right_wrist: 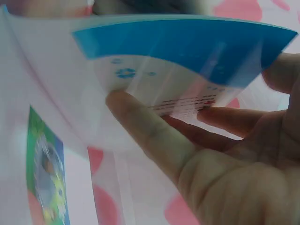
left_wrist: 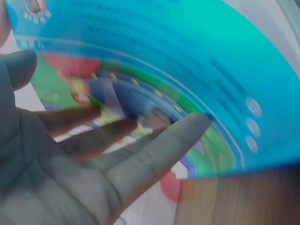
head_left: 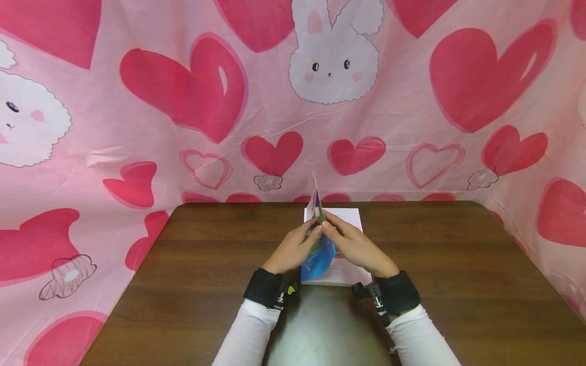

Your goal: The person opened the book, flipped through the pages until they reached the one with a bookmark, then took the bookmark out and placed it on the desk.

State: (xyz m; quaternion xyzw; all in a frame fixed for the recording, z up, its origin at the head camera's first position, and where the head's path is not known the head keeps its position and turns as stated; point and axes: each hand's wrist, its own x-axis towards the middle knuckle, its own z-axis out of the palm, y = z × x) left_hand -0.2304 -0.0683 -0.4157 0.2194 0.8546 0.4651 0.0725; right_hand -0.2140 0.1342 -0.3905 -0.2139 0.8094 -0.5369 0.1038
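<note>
An open book (head_left: 346, 217) lies on the table, with pale pages and a blue picture leaf (head_left: 319, 265) raised upright between the hands. My left hand (head_left: 291, 249) is at the leaf's left side. In the left wrist view, its fingers (left_wrist: 154, 164) stretch nearly straight across the blue and green printed side. On the other side, my right hand (head_left: 359, 249) holds the leaf near its top edge. One finger (right_wrist: 145, 124) lies against the white and blue surface in the right wrist view. Blur hides the exact contact of the fingertips.
The brown wooden table (head_left: 206, 254) extends on both sides of the book. A pink curtain (head_left: 274, 117) with hearts and rabbits hangs behind the table and at its sides. A black band with a small camera sits on each wrist.
</note>
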